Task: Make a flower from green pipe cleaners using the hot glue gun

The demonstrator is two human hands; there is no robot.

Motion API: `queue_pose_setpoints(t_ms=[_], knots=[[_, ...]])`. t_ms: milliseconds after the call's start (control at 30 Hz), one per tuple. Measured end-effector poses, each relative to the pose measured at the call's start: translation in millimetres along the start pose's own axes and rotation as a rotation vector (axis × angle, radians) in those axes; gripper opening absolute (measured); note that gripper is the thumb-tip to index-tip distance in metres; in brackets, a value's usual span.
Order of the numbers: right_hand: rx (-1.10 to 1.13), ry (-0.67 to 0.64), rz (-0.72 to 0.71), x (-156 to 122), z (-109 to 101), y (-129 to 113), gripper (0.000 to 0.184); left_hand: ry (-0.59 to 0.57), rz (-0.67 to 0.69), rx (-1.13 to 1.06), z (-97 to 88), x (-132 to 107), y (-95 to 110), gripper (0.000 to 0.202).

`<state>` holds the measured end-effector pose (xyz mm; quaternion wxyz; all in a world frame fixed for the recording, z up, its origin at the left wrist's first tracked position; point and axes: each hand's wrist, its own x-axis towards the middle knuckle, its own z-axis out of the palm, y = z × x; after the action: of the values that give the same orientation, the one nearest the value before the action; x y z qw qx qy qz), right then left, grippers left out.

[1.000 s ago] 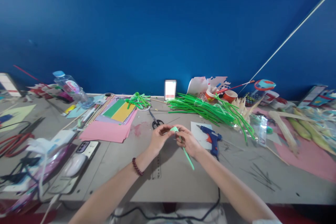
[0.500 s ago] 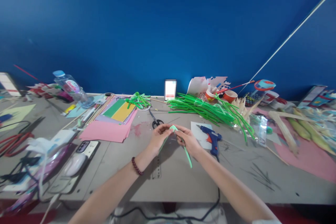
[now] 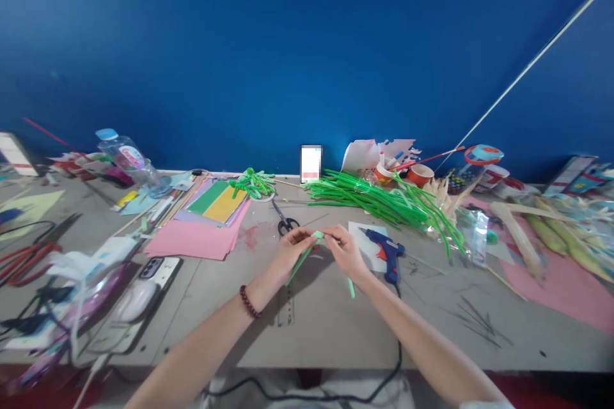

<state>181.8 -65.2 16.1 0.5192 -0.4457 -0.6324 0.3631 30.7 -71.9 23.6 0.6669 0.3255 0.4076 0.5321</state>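
Note:
My left hand (image 3: pixel 293 249) and my right hand (image 3: pixel 344 250) meet over the middle of the grey table (image 3: pixel 326 326). Both pinch a light green strip (image 3: pixel 314 239) folded between them. One end of the strip slants down under my left hand, the other pokes out below my right wrist. A dark red bead bracelet (image 3: pixel 250 304) circles my left wrist. Black scissors (image 3: pixel 284 222) lie just beyond my left hand. A blue glue gun (image 3: pixel 387 252) rests on white paper to the right of my right hand.
A bundle of green stems (image 3: pixel 384 201) lies behind. Pink and coloured paper sheets (image 3: pixel 206 220) lie at the left, with a phone (image 3: pixel 153 271), a water bottle (image 3: pixel 129 160) and cables. Cups (image 3: pixel 419 174), corn husks (image 3: pixel 551 233) and pink paper (image 3: pixel 561 284) fill the right side.
My hands have turned the green strip: its loose end under my right hand has shortened and another end now hangs below my left hand. Both hands stayed in place.

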Motion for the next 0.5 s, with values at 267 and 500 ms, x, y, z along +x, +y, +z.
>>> queue_pose_setpoints(t_ms=[267,500], knots=[[-0.035,-0.033,0.049,-0.6,-0.7,0.8,0.020,-0.078,-0.052,-0.020,-2.3,1.0,1.9,0.031],[-0.009,-0.020,0.109,1.2,-2.6,1.0,0.023,-0.074,-0.003,0.014,-5.2,3.9,1.1,0.030]])
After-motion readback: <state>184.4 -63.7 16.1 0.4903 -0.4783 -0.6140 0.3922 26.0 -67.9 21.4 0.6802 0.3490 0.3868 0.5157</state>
